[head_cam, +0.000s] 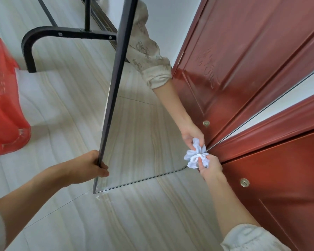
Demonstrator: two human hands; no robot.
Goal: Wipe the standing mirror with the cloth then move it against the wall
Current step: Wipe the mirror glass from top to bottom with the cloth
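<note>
Head view, looking down. Nearest, the left hand (87, 164) grips the dark frame edge of the standing mirror (143, 138) low on its left side: the fingers (102, 172) curl around the frame's front, with the thumb lying on the outer face of the frame. The frame edge passes directly between thumb and fingers and runs upward and away from them.

To the right, the right hand (209, 164) pinches a bunched white cloth (196, 156) between thumb and curled fingertips. The cloth sits just ahead of those fingertips and touches the mirror glass near its lower right corner, close beside the red door (270, 178). In the glass, the reflected hand and cloth meet the real ones at the contact point.

The mirror's bottom edge rests on the pale striped floor (116, 223), below and between the two hands; white specks lie on the floor at its lower left corner.

Farther off, beyond the left-hand fingers, the black stand leg (28, 49) curves down to the floor behind the mirror. At far left sits a red plastic bag (4, 115), well apart from both hands.
</note>
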